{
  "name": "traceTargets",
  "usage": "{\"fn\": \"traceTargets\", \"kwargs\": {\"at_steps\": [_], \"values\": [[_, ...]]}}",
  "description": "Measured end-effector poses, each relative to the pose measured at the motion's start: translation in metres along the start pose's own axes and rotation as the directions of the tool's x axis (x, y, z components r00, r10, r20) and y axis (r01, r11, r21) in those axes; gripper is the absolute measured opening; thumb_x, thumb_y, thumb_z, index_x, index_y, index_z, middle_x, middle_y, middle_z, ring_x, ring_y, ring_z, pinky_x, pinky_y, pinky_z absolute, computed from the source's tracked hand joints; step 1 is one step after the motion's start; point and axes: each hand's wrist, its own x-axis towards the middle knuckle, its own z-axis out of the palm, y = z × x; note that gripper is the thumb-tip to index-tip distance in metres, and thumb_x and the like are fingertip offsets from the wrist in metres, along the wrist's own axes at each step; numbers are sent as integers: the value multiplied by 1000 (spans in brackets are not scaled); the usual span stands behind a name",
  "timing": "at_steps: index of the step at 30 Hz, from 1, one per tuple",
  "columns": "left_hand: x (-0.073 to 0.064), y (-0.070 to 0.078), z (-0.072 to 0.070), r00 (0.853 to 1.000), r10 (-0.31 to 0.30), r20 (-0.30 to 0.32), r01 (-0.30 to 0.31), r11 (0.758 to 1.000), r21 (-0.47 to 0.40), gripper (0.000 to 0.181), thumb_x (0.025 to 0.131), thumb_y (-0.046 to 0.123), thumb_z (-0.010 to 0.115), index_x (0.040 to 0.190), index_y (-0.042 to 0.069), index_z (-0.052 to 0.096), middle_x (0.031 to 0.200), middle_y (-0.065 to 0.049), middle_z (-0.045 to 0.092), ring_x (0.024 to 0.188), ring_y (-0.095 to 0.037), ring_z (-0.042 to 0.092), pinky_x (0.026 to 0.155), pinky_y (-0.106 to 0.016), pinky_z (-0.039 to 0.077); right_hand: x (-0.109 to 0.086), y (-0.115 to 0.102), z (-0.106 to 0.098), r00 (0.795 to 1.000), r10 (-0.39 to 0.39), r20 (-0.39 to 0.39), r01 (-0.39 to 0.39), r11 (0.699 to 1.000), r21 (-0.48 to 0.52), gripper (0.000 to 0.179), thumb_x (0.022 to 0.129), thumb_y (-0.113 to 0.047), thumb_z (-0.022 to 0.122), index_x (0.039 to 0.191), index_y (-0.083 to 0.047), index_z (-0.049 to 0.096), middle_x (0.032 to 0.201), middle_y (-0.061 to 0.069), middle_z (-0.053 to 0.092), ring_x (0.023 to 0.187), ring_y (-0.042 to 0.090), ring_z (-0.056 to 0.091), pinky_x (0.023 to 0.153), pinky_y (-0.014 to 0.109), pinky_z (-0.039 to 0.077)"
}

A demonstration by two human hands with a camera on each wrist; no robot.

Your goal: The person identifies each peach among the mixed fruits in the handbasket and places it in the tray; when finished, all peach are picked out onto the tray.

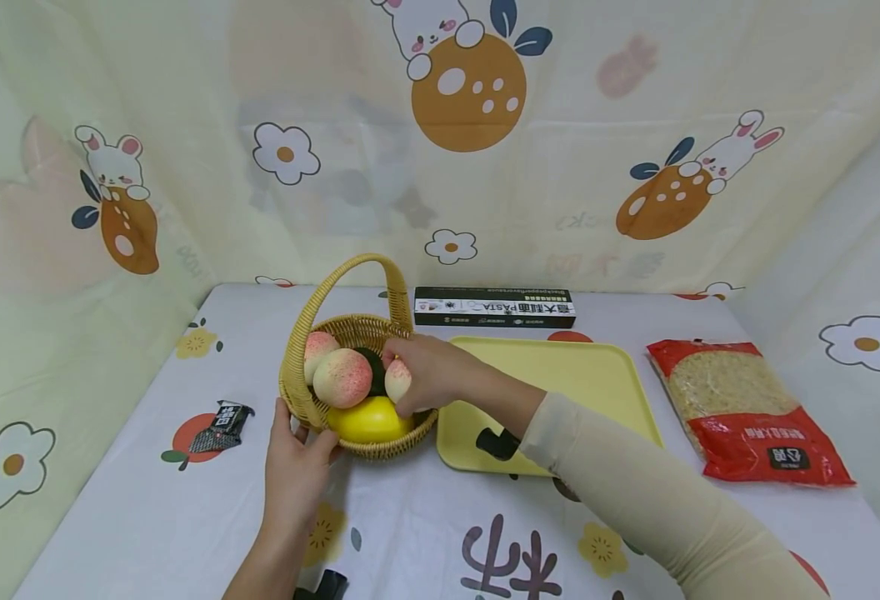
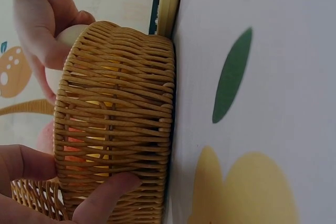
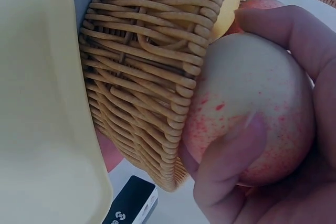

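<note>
A wicker basket [image 1: 383, 450] with an arched handle stands left of the middle of the table. My left hand [image 1: 296, 467] holds its near left side, with the thumb on the outer weave in the left wrist view. With my right hand [image 1: 434, 373] I grip a pale, red-speckled peach [image 3: 247, 87] at the basket's right rim; the fingers curl round it. Inside the basket lie another peach [image 1: 342, 378], one more peach [image 1: 317, 346] behind it, a smooth yellow fruit [image 1: 370, 420] in front and a dark green one [image 1: 373, 371], partly hidden.
A yellow tray [image 1: 597, 375] lies right of the basket, under my right forearm. Behind it is a black pasta box [image 1: 494, 307]. A red-and-clear bag [image 1: 755, 412] of pale grains sits far right. To the left lies a small black packet [image 1: 222, 427].
</note>
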Motion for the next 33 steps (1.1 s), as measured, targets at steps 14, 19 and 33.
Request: {"fn": "traceTargets", "kwargs": {"at_steps": [14,19,33], "values": [[1,-2,0,1000,16,9,-16,1000,-9,99,102,3,55,169,21,-16,179,-7,-9,162,-41,20,111,-51,49,-6,5,-2,998,-48,-29,51,991,124,41,73,-23,82,111,-20,67,98,-2,69,85,17,62,67,27,55],[0,-1,0,1000,15,9,-15,1000,-7,100,102,4,55,169,22,-16,179,-7,-9,162,-41,20,110,-50,50,-10,11,-2,998,-51,-47,60,976,211,43,72,-26,82,112,-22,68,102,-1,69,85,17,63,66,29,57],[-2,0,1,1000,19,4,-19,1000,-10,99,102,4,55,169,22,-16,179,-8,-6,162,-40,23,110,-50,50,-34,32,-17,999,24,-48,0,890,457,49,73,-28,86,118,-29,65,115,7,65,78,25,64,45,26,49]]}}
